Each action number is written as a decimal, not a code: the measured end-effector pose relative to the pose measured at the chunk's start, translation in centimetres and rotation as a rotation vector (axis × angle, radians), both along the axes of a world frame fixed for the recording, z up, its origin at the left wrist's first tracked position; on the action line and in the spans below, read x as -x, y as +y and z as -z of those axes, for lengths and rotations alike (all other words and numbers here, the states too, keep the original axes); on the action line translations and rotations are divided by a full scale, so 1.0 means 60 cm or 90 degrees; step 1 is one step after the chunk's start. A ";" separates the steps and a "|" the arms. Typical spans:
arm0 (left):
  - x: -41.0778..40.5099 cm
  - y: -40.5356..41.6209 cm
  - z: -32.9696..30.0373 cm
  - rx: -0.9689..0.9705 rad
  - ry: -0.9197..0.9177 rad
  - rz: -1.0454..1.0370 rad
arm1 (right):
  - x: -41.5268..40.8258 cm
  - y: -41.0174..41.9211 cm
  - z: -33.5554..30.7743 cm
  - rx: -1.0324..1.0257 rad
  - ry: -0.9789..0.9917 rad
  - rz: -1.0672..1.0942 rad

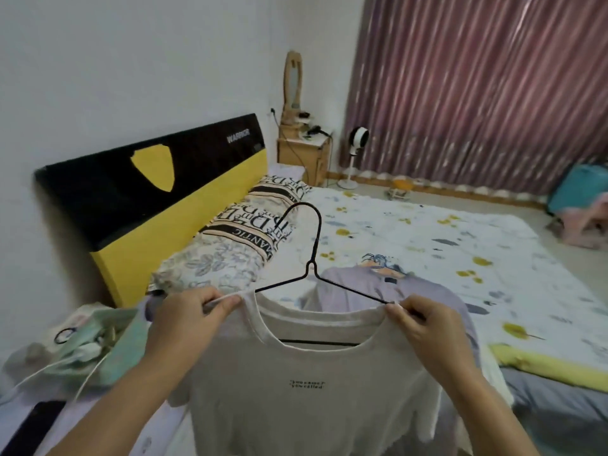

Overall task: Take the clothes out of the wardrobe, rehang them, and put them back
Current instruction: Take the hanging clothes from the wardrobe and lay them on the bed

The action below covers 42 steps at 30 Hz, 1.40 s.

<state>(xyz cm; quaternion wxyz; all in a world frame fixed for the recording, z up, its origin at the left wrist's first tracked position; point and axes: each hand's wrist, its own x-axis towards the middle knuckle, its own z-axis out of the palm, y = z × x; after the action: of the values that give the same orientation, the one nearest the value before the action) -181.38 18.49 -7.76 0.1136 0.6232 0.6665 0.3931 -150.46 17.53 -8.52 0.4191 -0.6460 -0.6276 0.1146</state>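
Fingers of left hand (pixel 194 309) and right hand (pixel 415 319) pinch T-shirt (pixel 306 390) collar either side of hanger (pixel 312 274) hook; hanger bar level between hands; hook upright above collar.

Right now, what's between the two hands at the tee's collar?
In the head view, the black wire hanger and the grey tee neckline span the gap between left hand and right hand; a lilac shirt lies behind.

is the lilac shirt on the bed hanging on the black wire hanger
No, the lilac shirt lies flat on the bed, while the black wire hanger sits inside the white T-shirt.
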 end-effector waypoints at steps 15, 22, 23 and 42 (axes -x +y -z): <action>-0.332 0.251 0.098 0.107 0.022 0.198 | -0.311 0.117 0.053 0.131 -0.022 0.178; -0.405 0.401 0.158 0.152 0.075 0.262 | -0.369 0.237 0.100 0.210 -0.031 0.249; -0.413 0.425 0.164 0.159 0.081 0.273 | -0.373 0.255 0.106 0.225 -0.037 0.260; -0.535 0.769 0.323 0.235 0.104 0.261 | -0.477 0.597 0.265 0.373 -0.113 0.253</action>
<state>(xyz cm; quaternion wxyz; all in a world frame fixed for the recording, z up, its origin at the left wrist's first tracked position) -149.29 64.65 -27.12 0.2483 0.7432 0.5939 0.1826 -121.86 53.36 -24.43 0.1743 -0.8556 -0.4640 0.1495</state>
